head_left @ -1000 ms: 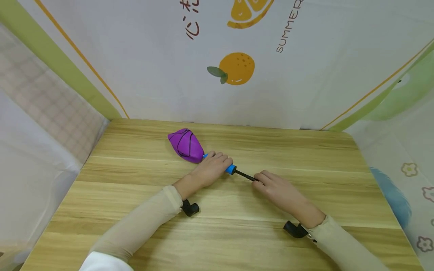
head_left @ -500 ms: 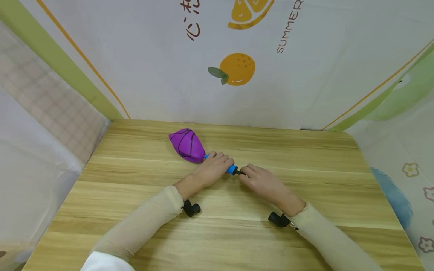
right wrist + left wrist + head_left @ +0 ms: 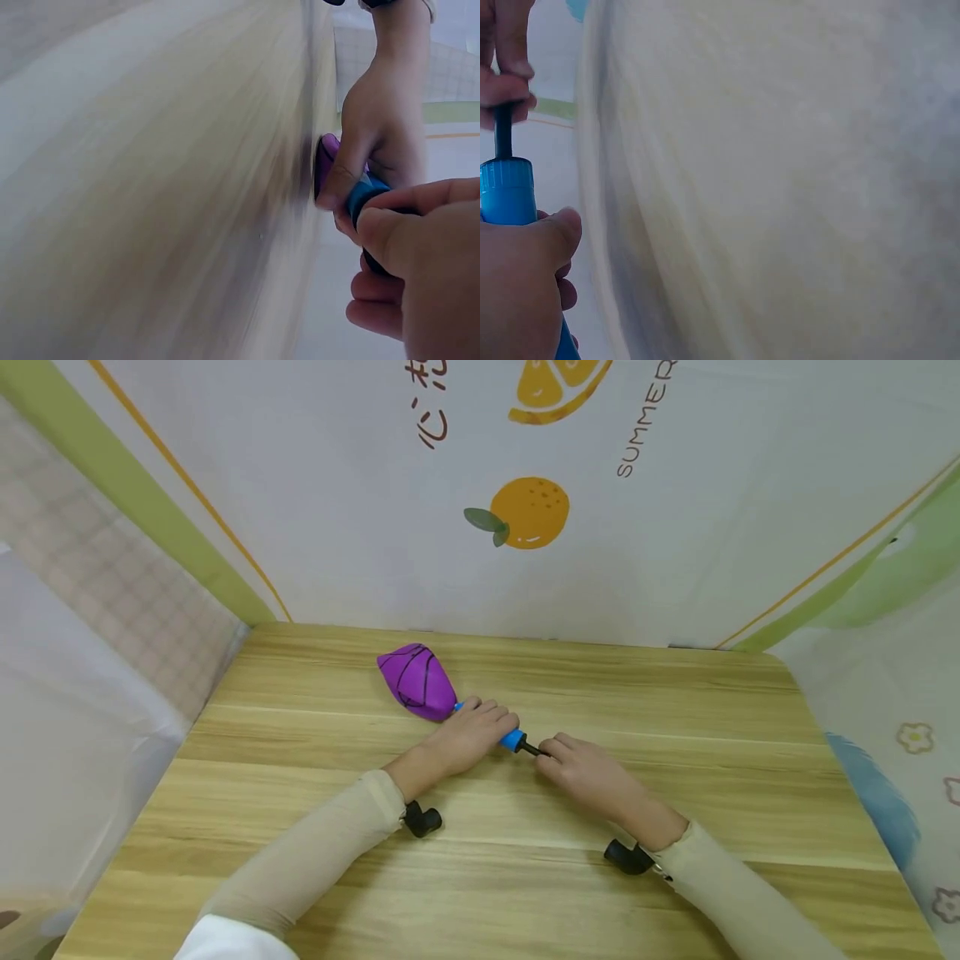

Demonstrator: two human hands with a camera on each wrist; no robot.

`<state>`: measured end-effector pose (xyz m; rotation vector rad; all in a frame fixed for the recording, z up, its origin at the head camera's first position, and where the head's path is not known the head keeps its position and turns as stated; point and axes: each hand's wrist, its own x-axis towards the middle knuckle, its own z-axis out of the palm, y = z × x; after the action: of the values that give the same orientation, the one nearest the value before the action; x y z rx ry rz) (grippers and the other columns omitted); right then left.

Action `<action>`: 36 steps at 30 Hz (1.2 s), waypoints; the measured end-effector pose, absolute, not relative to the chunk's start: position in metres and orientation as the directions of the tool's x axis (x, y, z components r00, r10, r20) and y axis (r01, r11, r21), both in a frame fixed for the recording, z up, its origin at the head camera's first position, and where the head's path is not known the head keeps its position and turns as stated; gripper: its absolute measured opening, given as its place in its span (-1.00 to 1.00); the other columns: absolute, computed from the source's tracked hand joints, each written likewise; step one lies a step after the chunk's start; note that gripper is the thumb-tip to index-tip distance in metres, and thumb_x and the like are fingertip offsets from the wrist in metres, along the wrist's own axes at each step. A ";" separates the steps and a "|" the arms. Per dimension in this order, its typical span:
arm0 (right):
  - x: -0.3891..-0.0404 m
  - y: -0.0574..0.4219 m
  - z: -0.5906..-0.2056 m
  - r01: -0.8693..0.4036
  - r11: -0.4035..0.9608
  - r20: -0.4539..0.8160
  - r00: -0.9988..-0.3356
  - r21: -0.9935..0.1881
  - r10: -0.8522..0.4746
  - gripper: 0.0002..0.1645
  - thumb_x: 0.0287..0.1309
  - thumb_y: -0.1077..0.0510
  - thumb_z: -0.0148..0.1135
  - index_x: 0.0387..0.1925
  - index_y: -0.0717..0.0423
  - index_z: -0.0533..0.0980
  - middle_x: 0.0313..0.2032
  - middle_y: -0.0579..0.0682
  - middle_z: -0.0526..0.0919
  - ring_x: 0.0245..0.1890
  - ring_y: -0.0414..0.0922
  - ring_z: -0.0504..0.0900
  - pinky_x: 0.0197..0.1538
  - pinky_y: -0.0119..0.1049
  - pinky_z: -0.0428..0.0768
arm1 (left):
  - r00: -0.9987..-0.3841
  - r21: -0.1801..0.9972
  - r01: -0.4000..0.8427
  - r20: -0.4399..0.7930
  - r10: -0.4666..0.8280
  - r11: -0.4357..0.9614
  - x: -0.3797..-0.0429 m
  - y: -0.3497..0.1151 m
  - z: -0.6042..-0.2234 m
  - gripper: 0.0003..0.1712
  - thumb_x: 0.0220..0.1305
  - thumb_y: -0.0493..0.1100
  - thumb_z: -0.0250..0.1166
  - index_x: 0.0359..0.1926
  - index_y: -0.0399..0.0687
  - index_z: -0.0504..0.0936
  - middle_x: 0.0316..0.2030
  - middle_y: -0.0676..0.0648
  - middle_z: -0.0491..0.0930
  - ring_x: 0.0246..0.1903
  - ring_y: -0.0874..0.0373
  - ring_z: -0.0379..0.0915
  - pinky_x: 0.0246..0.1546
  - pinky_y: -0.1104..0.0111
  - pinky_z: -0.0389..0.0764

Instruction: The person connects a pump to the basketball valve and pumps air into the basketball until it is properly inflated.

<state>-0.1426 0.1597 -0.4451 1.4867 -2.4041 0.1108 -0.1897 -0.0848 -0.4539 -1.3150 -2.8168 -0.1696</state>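
Note:
A blue hand pump (image 3: 513,740) with a black rod (image 3: 532,749) lies across the middle of the table in the head view. My left hand (image 3: 467,737) wraps round the pump's barrel; thumb and fingers curl about it in the left wrist view. At the rod's outer end, my right hand (image 3: 592,777) grips with bent fingers, hiding the handle. A short length of rod shows between the hands. At the pump's far end sits a purple ball (image 3: 417,682) with black lines, slack and pointed at its far tip. In the right wrist view, the left hand (image 3: 386,120) partly covers this ball (image 3: 328,154).
The wood-grain table (image 3: 480,893) reaches back to a white curtain (image 3: 337,527) printed with oranges. More cloth hangs at the left and right sides. Black wrist cameras (image 3: 423,820) are strapped under both sleeved forearms.
My right hand pushed the rod in toward the barrel, then drew it back out slightly to the right. The left hand and the purple ball stay nearly in place.

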 end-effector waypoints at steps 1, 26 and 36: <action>-0.141 0.163 -0.444 -0.884 0.458 0.301 -0.413 0.095 -0.860 -0.82 0.19 0.36 0.36 -0.18 0.19 0.57 -0.16 0.07 0.62 -0.20 -0.06 0.59 -0.19 -0.30 0.65 | -0.640 0.089 0.768 0.076 0.764 0.634 -0.190 -0.085 -0.454 -0.89 0.52 -0.21 0.10 -0.02 0.04 0.47 -0.17 0.05 0.48 -0.10 0.10 0.37 0.05 0.17 0.33; -0.114 0.208 -0.433 -0.896 0.437 0.280 -0.402 0.073 -0.872 -0.82 0.37 0.33 0.11 -0.11 0.16 0.60 -0.13 0.04 0.60 -0.18 -0.09 0.59 -0.21 -0.28 0.66 | -0.648 0.076 0.761 0.060 0.759 0.644 -0.189 -0.082 -0.454 -0.89 0.53 -0.23 0.09 -0.02 0.02 0.48 -0.16 0.05 0.50 -0.12 0.11 0.34 0.06 0.17 0.31; -0.138 0.188 -0.437 -0.907 0.413 0.250 -0.382 0.083 -0.889 -0.67 0.12 0.39 0.39 -0.07 0.13 0.62 -0.11 -0.01 0.62 -0.16 -0.13 0.57 -0.18 -0.34 0.63 | -0.661 0.062 0.750 0.043 0.749 0.659 -0.188 -0.080 -0.453 -0.85 0.54 -0.22 0.08 0.04 0.02 0.48 -0.09 0.04 0.53 -0.09 0.11 0.34 0.04 0.18 0.30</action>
<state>-0.1379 0.1880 -0.4369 1.5720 -2.4151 0.0980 -0.1875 -0.0800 -0.4528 -1.2868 -2.8484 -0.1162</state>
